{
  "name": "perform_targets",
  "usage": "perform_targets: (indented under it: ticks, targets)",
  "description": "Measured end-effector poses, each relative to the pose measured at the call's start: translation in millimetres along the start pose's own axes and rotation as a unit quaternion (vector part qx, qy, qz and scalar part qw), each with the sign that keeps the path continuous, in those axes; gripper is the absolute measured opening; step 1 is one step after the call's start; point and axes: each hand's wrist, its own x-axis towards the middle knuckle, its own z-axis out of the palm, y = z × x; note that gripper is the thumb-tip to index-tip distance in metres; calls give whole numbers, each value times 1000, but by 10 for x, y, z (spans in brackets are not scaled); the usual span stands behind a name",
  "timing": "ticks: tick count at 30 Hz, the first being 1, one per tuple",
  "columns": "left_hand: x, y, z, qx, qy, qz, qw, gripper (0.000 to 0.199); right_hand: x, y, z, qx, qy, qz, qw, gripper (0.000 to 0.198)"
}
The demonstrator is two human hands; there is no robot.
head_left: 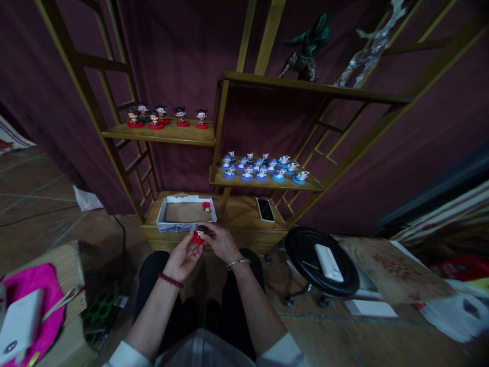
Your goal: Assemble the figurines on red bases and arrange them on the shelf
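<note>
Between my hands, just in front of the shelf's lowest board, is a small black-haired figurine on a red base (198,236). My left hand (184,259) has its fingers closed on the red base from the left. My right hand (221,243) pinches the figurine near its head from the right. Behind them stands a shallow open cardboard box (165,227) with a patterned outer side. One more red-based figurine (207,207) lies tipped over in the box's back right corner.
Several red-based figurines (182,117) stand on the upper left shelf. Purple- and blue-based figurines (247,174) crowd the middle shelf. A phone (265,209) lies right of the box. A black wheeled stool (301,255) holds a white box (329,262). Statues (305,48) stand up high.
</note>
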Motion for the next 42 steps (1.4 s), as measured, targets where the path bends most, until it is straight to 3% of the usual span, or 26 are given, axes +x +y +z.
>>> perform_targets:
  ticks: [10, 17, 28, 36, 42]
  targets:
    - [10, -29, -14, 13, 0, 0, 1000, 13, -26, -37, -43, -20, -4, -25, 999, 30]
    - [-5, 3, 25, -8, 19, 1, 1000, 12, -46, -15, -2, -4, 5, -7, 1000, 46]
    - [-48, 17, 68, -2, 27, 3, 1000, 11, -46, -58, -17, -23, 12, -13, 1000, 45]
    - [-28, 16, 79, 7, 13, 2, 1000, 13, -63, -52, -44, -53, 7, -15, 998, 63]
    - [-50, -13, 76, 5, 6, 1, 1000, 13, -108, -103, -53, -74, 4, -10, 997, 63]
